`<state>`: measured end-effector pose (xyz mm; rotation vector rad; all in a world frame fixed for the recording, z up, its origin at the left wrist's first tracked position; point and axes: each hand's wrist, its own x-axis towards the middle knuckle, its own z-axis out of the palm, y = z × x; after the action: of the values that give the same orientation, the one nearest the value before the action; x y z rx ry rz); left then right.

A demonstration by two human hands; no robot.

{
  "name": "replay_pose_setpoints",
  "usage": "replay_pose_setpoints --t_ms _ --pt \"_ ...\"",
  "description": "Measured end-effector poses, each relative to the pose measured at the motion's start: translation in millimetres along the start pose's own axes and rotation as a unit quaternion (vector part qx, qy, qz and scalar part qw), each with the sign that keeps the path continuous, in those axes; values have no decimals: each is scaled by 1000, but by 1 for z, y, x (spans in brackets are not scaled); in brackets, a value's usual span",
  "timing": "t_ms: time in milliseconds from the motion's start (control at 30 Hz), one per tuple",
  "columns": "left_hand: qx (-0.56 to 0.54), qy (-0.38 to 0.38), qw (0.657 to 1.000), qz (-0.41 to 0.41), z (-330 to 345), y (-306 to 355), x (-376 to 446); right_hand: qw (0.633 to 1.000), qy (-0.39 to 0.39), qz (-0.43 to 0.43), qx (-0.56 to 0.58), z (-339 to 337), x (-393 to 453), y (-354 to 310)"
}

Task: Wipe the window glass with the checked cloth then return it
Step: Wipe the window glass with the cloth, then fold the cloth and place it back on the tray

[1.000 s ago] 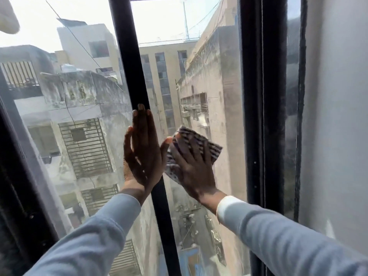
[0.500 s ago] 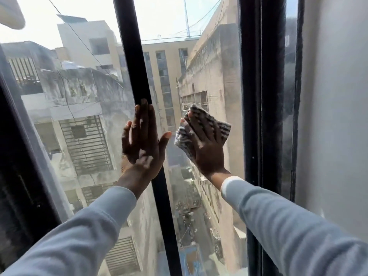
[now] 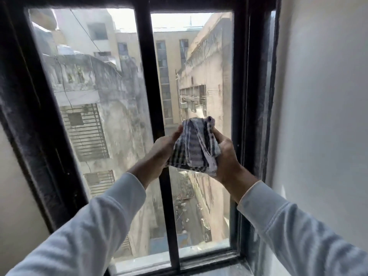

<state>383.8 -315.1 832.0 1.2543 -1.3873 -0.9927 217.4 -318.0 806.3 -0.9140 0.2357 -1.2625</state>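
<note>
The checked cloth (image 3: 194, 147), blue and white and bunched into folds, hangs in the air in front of the right pane of the window glass (image 3: 207, 80). My left hand (image 3: 161, 154) grips its left side and my right hand (image 3: 226, 156) grips its right side. Both hands are off the glass, a little way back from it. The cloth covers my fingertips. The left pane of glass (image 3: 93, 100) looks dusty and smeared.
A black window frame (image 3: 253, 96) surrounds the panes, with a black centre bar (image 3: 151, 80) between them. A white wall (image 3: 322, 108) stands close on the right. The sill (image 3: 209, 257) runs along the bottom. Buildings and a street show far below outside.
My right hand has lifted the cloth off the glass and my left hand has left the pane and taken hold of the cloth too. My view has pulled back from the window.
</note>
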Motion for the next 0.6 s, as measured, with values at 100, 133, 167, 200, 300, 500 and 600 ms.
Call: replay_pose_setpoints --t_ms 100,133,167,200,300,500,600 --pt "-48 -14 998 37 3 4 -31 999 5 19 31 3 -36 -3" --pt "-40 5 998 57 4 4 -40 1000 15 15 19 3 -52 1" --pt "-17 27 996 79 5 3 -50 999 16 34 22 3 -70 4" --pt "13 49 993 104 6 1 -59 998 17 50 28 2 -88 7" --pt "59 67 983 158 13 -14 -89 997 53 47 -19 -8 -132 24" --pt "65 33 988 137 34 -68 -139 953 264 -16 -146 -30 -212 59" --pt "50 -2 991 121 55 -112 -173 929 334 4 -161 -48 -267 71"
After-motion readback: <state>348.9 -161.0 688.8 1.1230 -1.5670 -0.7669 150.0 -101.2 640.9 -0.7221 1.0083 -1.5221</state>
